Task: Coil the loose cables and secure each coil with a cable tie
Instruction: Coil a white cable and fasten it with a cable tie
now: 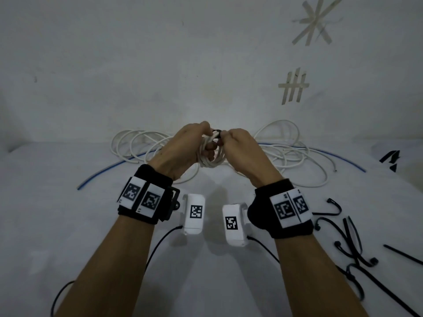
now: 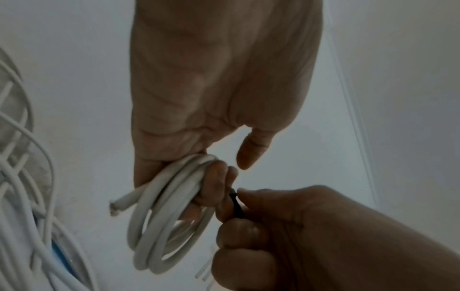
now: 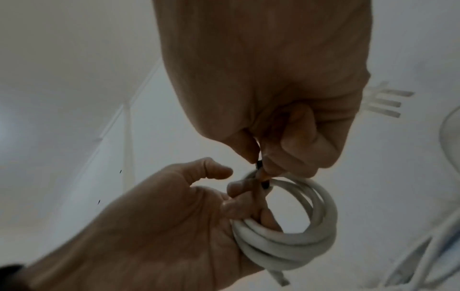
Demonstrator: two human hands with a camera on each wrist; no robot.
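White tabletop (image 1: 68,225), left hand (image 1: 183,147) gripping upright cable coil (image 1: 210,156)

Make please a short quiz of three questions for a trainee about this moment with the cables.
1. True or false: the left hand holds the white coil.
2. What does the right hand pinch at the top of the coil?
A) black cable tie
B) blue cable
C) tape
3. Fill in: the spare cable ties lie on the table beside the person's ____ forearm.

Key:
1. True; its fingers curl round the loops.
2. A
3. right
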